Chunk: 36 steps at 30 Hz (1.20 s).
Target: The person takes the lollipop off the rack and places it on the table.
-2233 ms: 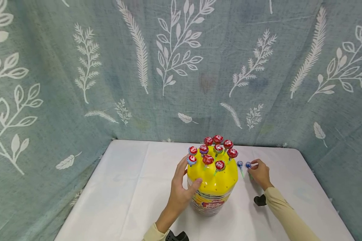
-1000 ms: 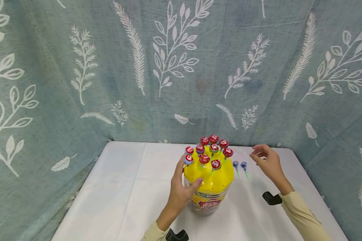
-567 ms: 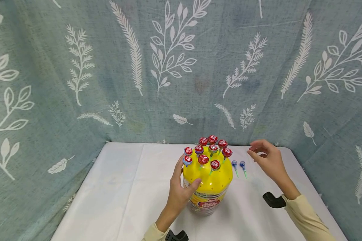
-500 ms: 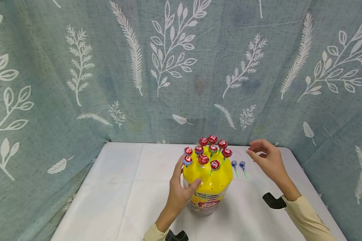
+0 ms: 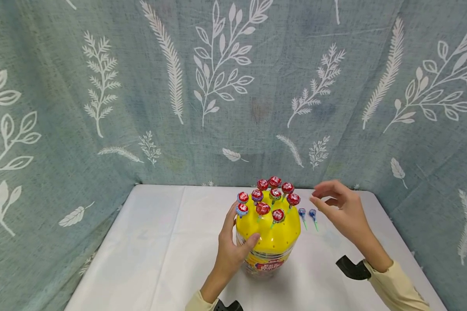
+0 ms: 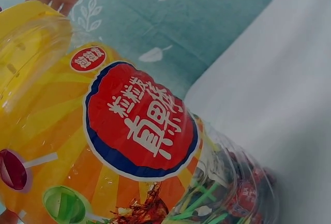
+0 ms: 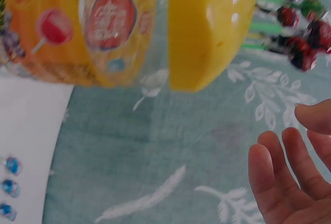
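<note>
Jar [image 5: 267, 261]: upright on the white table [image 5: 148, 246], just right of the lower centre of the head view, its see-through body banded by a yellow and red wrapper [image 5: 270, 264].
Lid [image 5: 266, 229]: bright yellow, pierced, on top of the jar.
Red lollipops [image 5: 262, 209]: ten visible, heads up, their sticks set in the lid; a few heads are part blue or purple. In the right wrist view they fill the upper right corner, with green sticks showing.
Blue lollipops [image 5: 313, 214]: two lie side by side on the table right of the jar in the head view, near it, green sticks toward the bottom of the frame; the right wrist view has three blue heads in a row at its lower left edge.
Left hand [image 5: 231, 255]: lower centre of the head view, thumb spread wide from the fingers, gripping the jar around its left side, thumb resting on the front of the lid.
Right hand [image 5: 345, 211]: lower right of the head view, raised near the blue lollipops and apart from the jar; fingers loosely bent, with a gap to the thumb in the right wrist view.
Red emblem [image 6: 142, 120]: middle of the left wrist view, blue-rimmed, with white characters.
Sleeves [image 5: 395, 285]: cream, at the bottom edge, a black wrist mount [image 5: 352, 268] beside each.
Backdrop [image 5: 233, 138]: grey-green cloth with white leaves, across the upper frame.
</note>
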Tool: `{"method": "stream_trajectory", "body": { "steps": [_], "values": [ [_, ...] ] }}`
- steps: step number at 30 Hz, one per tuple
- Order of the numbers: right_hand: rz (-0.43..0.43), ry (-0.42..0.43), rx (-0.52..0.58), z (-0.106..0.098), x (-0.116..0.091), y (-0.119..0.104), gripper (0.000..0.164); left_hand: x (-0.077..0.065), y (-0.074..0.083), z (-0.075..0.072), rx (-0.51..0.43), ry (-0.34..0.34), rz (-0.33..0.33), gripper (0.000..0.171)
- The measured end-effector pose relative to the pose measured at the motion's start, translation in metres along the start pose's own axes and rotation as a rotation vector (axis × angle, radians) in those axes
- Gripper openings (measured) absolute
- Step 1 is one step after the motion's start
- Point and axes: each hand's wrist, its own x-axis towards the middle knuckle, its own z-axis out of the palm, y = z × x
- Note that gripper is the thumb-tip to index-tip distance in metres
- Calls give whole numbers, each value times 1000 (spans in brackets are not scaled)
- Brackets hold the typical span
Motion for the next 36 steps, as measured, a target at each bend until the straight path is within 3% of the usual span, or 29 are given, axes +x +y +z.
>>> {"method": "stream_trajectory", "body": {
  "steps": [11, 20, 29, 36],
  "values": [
    [-108, -78, 94, 8, -3, 8, 34, -2, 2, 1, -8, 6, -19, 77],
    [-111, -117, 150, 24, -6, 0, 45, -2, 2, 1, -7, 4, -8, 77],
    [-119, 32, 190, 45, -10, 2, 49, -2, 2, 2, -14, 5, -18, 76],
    [-104, 59, 229, 53, -12, 2, 47, -2, 1, 1, 1, 10, -23, 76]
  ]
}}
